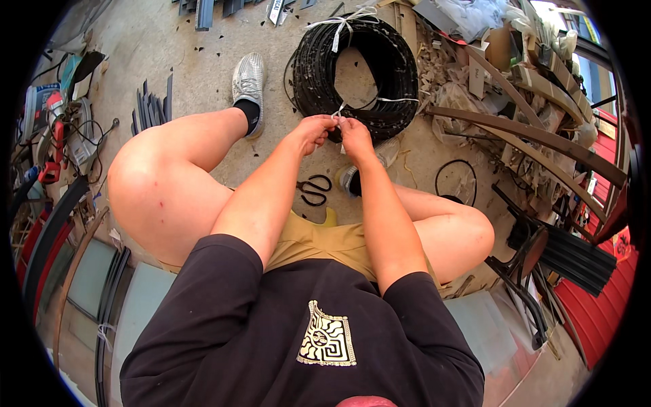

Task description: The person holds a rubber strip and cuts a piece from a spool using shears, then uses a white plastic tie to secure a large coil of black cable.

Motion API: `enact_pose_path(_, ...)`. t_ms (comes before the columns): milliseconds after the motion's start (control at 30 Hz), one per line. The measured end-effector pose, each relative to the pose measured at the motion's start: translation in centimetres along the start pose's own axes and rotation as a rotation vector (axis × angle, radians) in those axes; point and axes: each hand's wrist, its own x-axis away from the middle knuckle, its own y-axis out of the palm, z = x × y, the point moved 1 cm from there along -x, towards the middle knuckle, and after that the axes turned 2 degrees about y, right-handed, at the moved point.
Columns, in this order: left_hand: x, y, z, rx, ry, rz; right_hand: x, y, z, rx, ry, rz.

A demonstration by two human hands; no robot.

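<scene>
Head view, looking down: a seated person in a black shirt and tan shorts leans forward over a concrete floor [156, 41]. Both hands meet at the near edge of a large coil of black cord [356, 68], which lies on the floor just beyond the knees. The left hand [313, 131] and right hand [354, 133] each have their grip pinched on a thin white tie string [337, 115] wrapped around the coil. Black scissors [314, 189] lie on the floor between the legs. Scrap wood and debris [502, 88] pile up at the far right.
</scene>
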Motion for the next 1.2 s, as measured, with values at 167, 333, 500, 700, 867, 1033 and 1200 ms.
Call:
enact_pose_path(167, -0.1, 0.0, -0.3, -0.053, 0.033, 0.017, -0.2, 0.3, 0.2, -0.064, 0.031, 0.008)
enact_pose_path(333, -0.4, -0.2, -0.5, -0.151, 0.072, 0.028, -0.4, 0.4, 0.3, -0.198, 0.152, -0.037)
enact_pose_path(500, -0.4, 0.1, -0.6, -0.258, 0.109, 0.034, -0.7, 0.3, 0.9, -0.191, 0.134, -0.024)
enact_pose_path(700, -1.5, 0.2, -1.6, -0.368, 0.251, 0.055, -0.8, 0.4, 1.1, -0.175, 0.117, 0.006)
enact_pose_path(867, -2.5, -0.3, -2.3, -0.433, 0.382, 0.083, -0.6, 0.6, 0.8, -0.169, 0.13, 0.002)
enact_pose_path(1033, -1.4, -0.1, -2.2, -0.754, 0.447, 0.327, -0.8, 0.4, 1.1, -0.152, 0.108, 0.019)
enact_pose_path(1200, -0.1, 1.0, -1.4, -0.932, 0.381, 0.371, -0.5, 0.0, 0.9, -0.145, 0.105, 0.052)
